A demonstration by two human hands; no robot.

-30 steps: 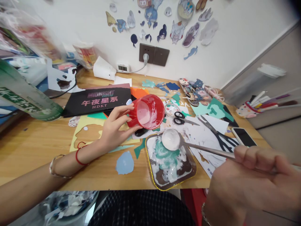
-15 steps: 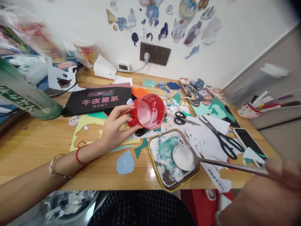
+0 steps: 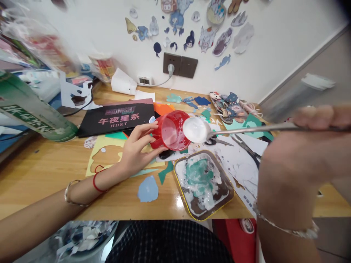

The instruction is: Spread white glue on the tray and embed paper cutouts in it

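Note:
A red cup point(image 3: 177, 132) is tilted at the middle of the table, with my left hand point(image 3: 139, 148) holding it by the handle side. Reaching in from the right, my right hand point(image 3: 323, 124) grips the long handle of a metal spoon point(image 3: 196, 129). White stuff fills the spoon's bowl, which hangs at the cup's right rim; whether they touch I cannot tell. Below the cup lies a dark square tray point(image 3: 223, 202) with a yellow edge, smeared with white and green paste.
Scissors point(image 3: 222, 141) and paper scraps lie behind the tray. A black folder point(image 3: 115, 118) and a green bottle point(image 3: 35, 109) are at the left. A blue scrap point(image 3: 148, 189) lies near the front edge, above a bin of scraps point(image 3: 85, 237).
My right hand has lifted the spoon up from the tray and moved it left to the cup's rim. My left hand still holds the cup in nearly the same place.

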